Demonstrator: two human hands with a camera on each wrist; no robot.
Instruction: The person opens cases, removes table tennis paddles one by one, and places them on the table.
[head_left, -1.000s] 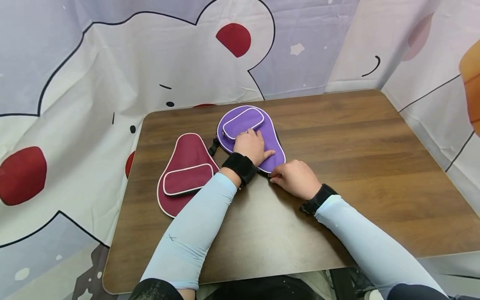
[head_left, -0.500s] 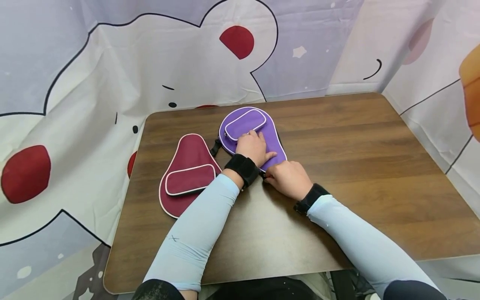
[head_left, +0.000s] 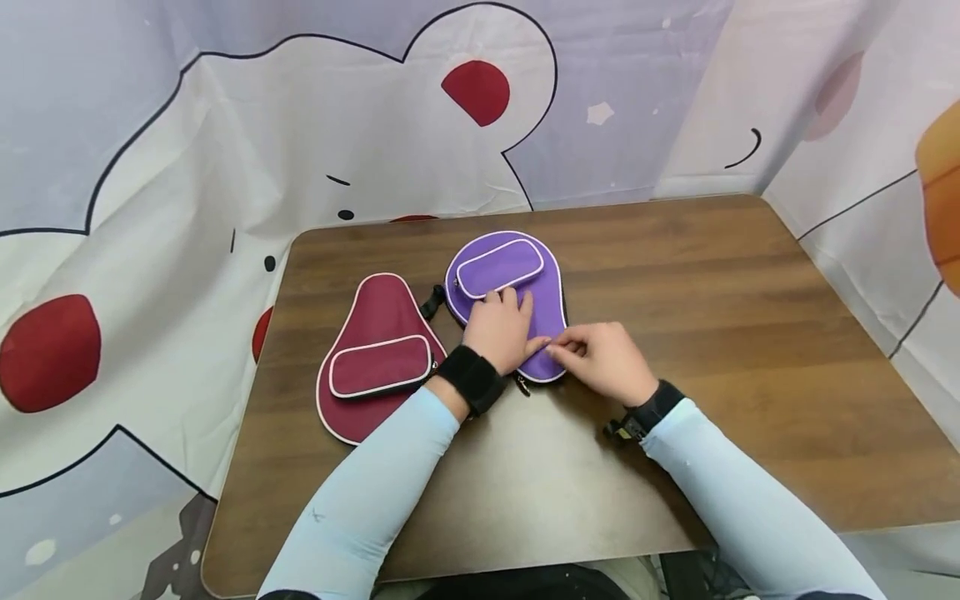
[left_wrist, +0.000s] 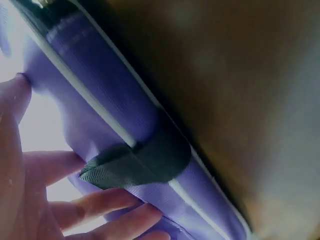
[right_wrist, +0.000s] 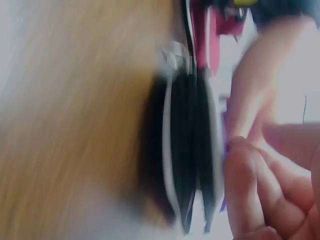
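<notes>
Surface: we are working at a brown wooden table; both cases are lying in its far left part, short of the far edge.
Purple case: we are handling the purple paddle case, lying flat, pocket side up, narrow end pointing toward the near edge. Its white piping and a black strap tab are showing in the left wrist view.
Left hand: our left hand is lying flat on the case's middle, fingers spread fairly wide and straight, pressing it down, fingertips reaching the pocket's edge.
Right hand: our right hand is resting at the case's narrow end, thumb and forefinger drawn narrowly together just beside the left thumb. We are reading this as a pinch on the fabric or edge there; the right wrist view is too blurred to confirm what sits between the fingers.
Zip pull: a small dark pull is hanging at the case's near tip, apart from the pinching fingers.
Maroon case: the maroon paddle case is lying just to the left, close to the left wrist, untouched.
Risk 1: we are judging that the pinch could slip off, since the fabric is smooth and the hold narrow.
Risk 2: if the left palm is easing off, the case could slide across the smooth wood.
Risk 3: the left forearm could be nudging the maroon case toward the table's left edge.
</notes>
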